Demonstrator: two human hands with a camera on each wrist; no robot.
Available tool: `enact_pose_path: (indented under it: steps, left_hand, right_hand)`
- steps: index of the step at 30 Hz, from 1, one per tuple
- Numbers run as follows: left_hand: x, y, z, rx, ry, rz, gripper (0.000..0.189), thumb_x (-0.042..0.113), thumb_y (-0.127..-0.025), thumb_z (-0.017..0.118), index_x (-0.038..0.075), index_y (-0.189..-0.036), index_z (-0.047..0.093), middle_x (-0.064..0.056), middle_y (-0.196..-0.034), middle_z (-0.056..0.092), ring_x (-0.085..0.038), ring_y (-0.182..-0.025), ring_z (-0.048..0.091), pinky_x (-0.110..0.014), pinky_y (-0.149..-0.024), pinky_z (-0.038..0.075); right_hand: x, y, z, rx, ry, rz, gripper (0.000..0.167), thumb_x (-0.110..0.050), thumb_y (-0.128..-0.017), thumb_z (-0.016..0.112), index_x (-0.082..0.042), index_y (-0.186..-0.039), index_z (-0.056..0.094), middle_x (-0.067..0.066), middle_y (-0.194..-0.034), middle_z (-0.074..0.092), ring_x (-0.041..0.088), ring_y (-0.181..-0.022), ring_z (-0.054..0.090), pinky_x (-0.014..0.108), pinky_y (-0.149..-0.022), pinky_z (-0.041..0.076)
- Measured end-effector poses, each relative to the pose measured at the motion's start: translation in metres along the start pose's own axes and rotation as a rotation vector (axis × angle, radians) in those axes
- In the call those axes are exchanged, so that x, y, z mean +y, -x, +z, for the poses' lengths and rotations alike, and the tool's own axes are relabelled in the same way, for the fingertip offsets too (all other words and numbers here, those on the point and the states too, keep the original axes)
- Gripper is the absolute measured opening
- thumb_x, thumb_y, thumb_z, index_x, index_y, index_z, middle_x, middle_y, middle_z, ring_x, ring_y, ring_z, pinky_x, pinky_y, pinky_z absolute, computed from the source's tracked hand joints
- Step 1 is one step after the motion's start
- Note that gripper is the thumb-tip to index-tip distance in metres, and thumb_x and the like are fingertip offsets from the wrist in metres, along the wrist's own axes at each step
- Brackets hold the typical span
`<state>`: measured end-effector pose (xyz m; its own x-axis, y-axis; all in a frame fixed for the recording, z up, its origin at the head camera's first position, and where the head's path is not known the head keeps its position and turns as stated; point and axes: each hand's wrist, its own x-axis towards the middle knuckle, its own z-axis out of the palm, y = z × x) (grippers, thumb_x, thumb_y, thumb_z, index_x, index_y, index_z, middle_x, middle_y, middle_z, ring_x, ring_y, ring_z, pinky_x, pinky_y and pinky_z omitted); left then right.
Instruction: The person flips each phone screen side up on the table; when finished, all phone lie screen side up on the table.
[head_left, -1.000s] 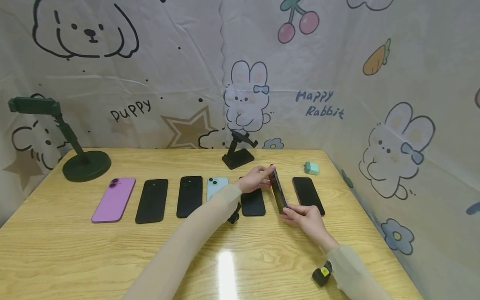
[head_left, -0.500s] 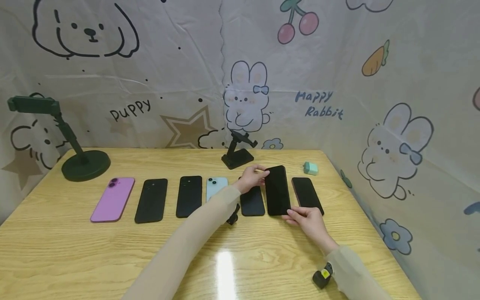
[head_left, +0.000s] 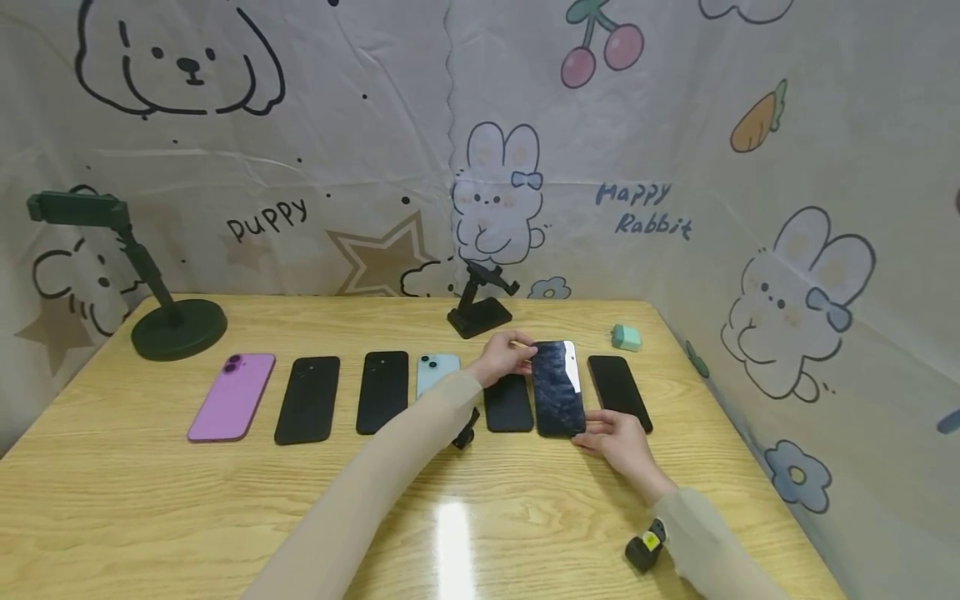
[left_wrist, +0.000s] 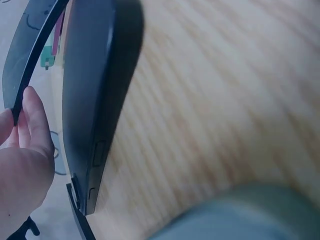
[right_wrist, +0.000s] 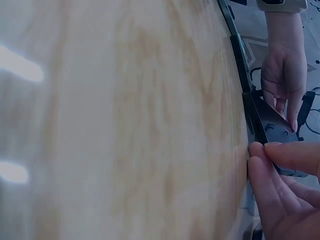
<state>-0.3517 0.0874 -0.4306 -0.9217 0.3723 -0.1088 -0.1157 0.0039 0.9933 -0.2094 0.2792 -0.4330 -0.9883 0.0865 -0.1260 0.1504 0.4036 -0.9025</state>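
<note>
A dark smartphone (head_left: 557, 392) with a glossy, reflecting screen is held up to the right of the row's middle. My left hand (head_left: 501, 358) pinches its upper left corner; in the left wrist view the thumb and fingers of that hand (left_wrist: 30, 160) grip the edge, apart from a nearer dark phone (left_wrist: 95, 90). At the lower right corner my right hand (head_left: 618, 442) holds the same smartphone, with thumb and fingers meeting at the corner in the right wrist view. Just left lies a dark phone (head_left: 509, 404), partly behind my left hand; to the right lies a black phone (head_left: 620, 392).
Leftward in the row lie a pink phone (head_left: 232, 397), two black phones, and a light blue phone (head_left: 437, 369) partly behind my left sleeve. Behind stand a dark green stand (head_left: 178, 329) and a small black phone stand (head_left: 480, 317). A mint charger plug (head_left: 626, 337) sits back right.
The smartphone between my hands turned from nearly edge-on to screen facing up toward the head camera, then tipped flatter, its screen now catching reflections. Both hands stay at its corners.
</note>
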Motion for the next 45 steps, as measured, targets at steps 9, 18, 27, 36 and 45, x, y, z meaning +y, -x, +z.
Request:
enact_pose_path:
  steps: [9,18,27,36,45]
  left_hand:
    - [-0.001,0.0,0.006,0.039,-0.053,-0.016,0.027,0.004,-0.095,0.058,-0.005,-0.12,0.057,-0.004,-0.073,0.058,-0.011,-0.057,0.057,-0.029,-0.066,0.058]
    - [-0.002,0.001,0.009,0.04,-0.128,0.001,0.029,0.004,-0.094,0.059,-0.002,-0.122,0.061,-0.012,-0.079,0.063,-0.01,-0.057,0.058,-0.027,-0.063,0.058]
    - [0.004,0.004,0.011,0.052,-0.264,0.015,0.028,0.006,-0.094,0.06,-0.001,-0.121,0.063,-0.022,-0.087,0.07,-0.007,-0.053,0.06,-0.028,-0.064,0.058]
    - [0.002,0.002,0.011,0.024,-0.502,0.028,0.035,0.014,-0.097,0.057,0.003,-0.13,0.059,-0.018,-0.101,0.071,-0.01,-0.062,0.067,-0.021,-0.067,0.055]
    - [0.004,0.0,0.012,-0.007,-0.79,0.097,0.035,0.021,-0.101,0.049,0.007,-0.131,0.059,-0.013,-0.097,0.073,-0.022,-0.091,0.068,-0.033,-0.09,0.049]
  right_hand:
    - [-0.002,-0.003,-0.002,0.113,0.246,-0.031,0.041,-0.002,-0.073,0.078,0.011,-0.11,0.066,0.023,-0.091,0.072,0.02,-0.068,0.071,0.03,-0.059,0.057]
    - [-0.003,-0.001,-0.002,0.158,0.441,-0.076,0.038,-0.007,-0.071,0.081,0.01,-0.104,0.07,0.016,-0.083,0.073,0.018,-0.071,0.068,0.035,-0.066,0.055]
    - [-0.004,0.0,-0.003,0.145,0.455,-0.066,0.035,-0.012,-0.073,0.082,0.006,-0.101,0.072,0.015,-0.087,0.073,0.033,-0.092,0.068,0.05,-0.088,0.051]
    - [-0.006,-0.002,-0.005,0.127,0.464,-0.052,0.035,-0.013,-0.074,0.081,0.006,-0.102,0.073,0.013,-0.086,0.073,0.029,-0.09,0.067,0.049,-0.088,0.05]
    - [-0.006,-0.003,-0.004,0.114,0.463,-0.03,0.034,-0.011,-0.075,0.08,0.006,-0.104,0.072,0.015,-0.089,0.073,0.031,-0.093,0.066,0.05,-0.089,0.049]
